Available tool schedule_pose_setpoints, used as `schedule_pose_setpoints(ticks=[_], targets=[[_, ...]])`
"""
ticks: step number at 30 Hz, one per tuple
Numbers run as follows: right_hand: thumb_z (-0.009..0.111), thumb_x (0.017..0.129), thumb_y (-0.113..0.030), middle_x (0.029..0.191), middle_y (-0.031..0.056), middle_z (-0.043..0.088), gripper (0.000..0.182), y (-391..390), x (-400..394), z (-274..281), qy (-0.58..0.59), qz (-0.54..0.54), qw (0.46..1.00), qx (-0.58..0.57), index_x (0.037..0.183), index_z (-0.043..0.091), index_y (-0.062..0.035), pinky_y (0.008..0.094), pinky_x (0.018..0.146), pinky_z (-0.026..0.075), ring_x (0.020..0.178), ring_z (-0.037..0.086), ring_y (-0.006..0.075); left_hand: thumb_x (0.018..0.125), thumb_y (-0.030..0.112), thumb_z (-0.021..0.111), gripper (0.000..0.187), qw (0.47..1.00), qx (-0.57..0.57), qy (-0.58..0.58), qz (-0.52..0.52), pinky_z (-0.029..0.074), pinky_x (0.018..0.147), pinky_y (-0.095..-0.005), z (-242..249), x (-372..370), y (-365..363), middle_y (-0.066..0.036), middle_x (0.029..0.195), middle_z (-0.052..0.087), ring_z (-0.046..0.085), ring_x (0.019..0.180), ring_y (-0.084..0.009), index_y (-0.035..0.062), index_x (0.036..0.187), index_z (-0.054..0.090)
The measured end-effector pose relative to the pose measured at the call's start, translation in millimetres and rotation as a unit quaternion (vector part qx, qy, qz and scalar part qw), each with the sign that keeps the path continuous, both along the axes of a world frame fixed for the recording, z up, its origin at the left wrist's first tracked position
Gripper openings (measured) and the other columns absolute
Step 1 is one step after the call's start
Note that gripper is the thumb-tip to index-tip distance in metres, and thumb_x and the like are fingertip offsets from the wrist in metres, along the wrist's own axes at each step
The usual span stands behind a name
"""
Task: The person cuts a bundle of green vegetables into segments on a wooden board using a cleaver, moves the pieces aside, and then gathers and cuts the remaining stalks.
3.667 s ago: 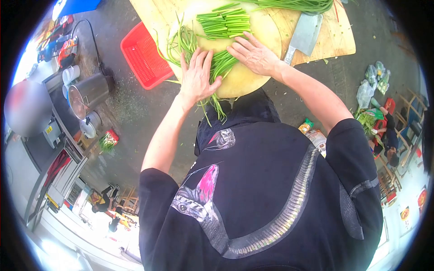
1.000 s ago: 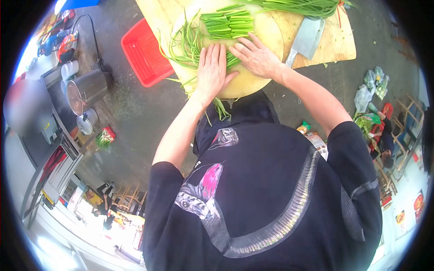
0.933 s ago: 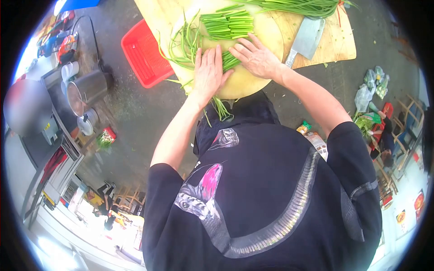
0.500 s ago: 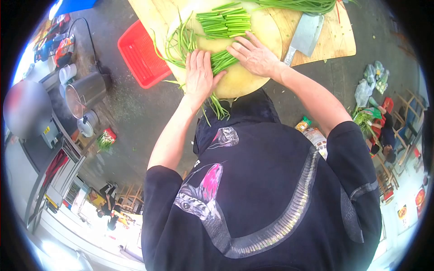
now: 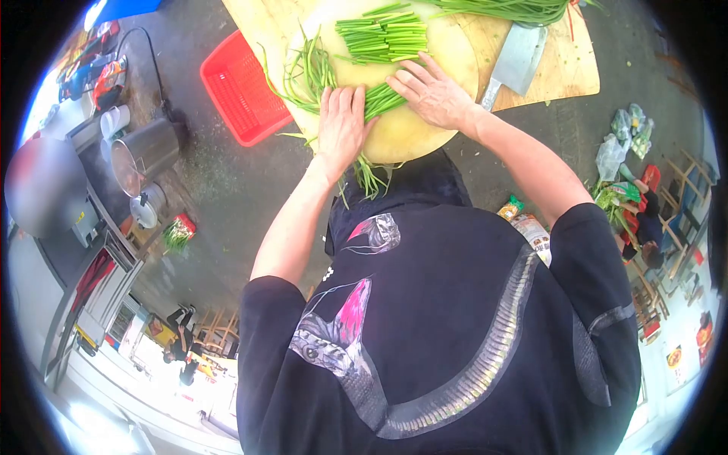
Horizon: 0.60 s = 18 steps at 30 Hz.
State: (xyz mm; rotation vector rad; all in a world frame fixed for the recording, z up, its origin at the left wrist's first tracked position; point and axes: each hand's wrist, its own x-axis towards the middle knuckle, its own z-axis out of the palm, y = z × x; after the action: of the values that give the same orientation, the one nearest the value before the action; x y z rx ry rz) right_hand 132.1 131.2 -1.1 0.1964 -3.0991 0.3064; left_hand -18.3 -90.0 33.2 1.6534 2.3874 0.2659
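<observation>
A bunch of long green stalks, like garlic scapes (image 5: 385, 99), lies across the near part of a round yellowish cutting board (image 5: 417, 140). My left hand (image 5: 341, 130) is closed over its left part, with thin curly ends poking out beyond the fingers and hanging over the board's near edge. At the right end of the bunch, my right hand (image 5: 432, 95) presses down with bent fingers. Just beyond lies a neat pile of cut stalk lengths (image 5: 381, 36). A cleaver (image 5: 520, 59) rests flat to the right of the board, apart from both hands.
The wooden table (image 5: 572, 72) under the board also carries another long green bunch (image 5: 516, 7). A red plastic basket (image 5: 218, 95) is left of it. Further left stand a large metal pot (image 5: 148, 155) and a bunch of greens (image 5: 179, 233). Plastic bags (image 5: 609, 157) sit at right.
The whole view has shifted slightly, so board and hands appear a little further right. Both hands keep their places on the bunch.
</observation>
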Motion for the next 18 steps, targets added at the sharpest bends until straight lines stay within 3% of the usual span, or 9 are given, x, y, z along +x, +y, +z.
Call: schedule_pose_setpoints(ticks=[8,11,18], targets=[[0.055,0.103,-0.021,0.149,0.0109,0.056,0.059,1,1,-3,0.018,-0.003,1.0,0.002,0.16,0.048,-0.0077,0.0576,0.135,0.024,0.152,0.046,0.0308,0.088,0.039,0.084,0.085,0.998,-0.028,0.049,0.031,0.028,0.127,-0.0645,1,19,15,-0.024,0.141,0.054,0.05,0.138,-0.042,-0.0081,0.15,0.049],[0.057,0.102,-0.023,0.148,0.0111,0.057,0.057,2,1,1,0.014,-0.002,1.0,-0.016,0.157,0.05,-0.0078,0.0576,0.134,0.024,0.151,0.047,0.0307,0.09,0.046,0.081,0.085,0.999,0.01,0.04,0.017,0.031,0.126,-0.0621,1,12,14,-0.02,0.136,0.058,0.052,0.135,-0.0384,-0.0057,0.15,0.051],[0.061,0.101,-0.024,0.146,0.0107,0.058,0.058,-4,3,-1,0.023,-0.001,1.0,-0.019,0.156,0.051,-0.0082,0.0574,0.133,0.026,0.15,0.048,0.0308,0.089,0.042,0.083,0.074,1.0,0.011,0.02,0.014,0.035,0.121,-0.0565,-12,13,5,-0.015,0.133,0.06,0.054,0.132,-0.0345,0.0025,0.145,0.056]])
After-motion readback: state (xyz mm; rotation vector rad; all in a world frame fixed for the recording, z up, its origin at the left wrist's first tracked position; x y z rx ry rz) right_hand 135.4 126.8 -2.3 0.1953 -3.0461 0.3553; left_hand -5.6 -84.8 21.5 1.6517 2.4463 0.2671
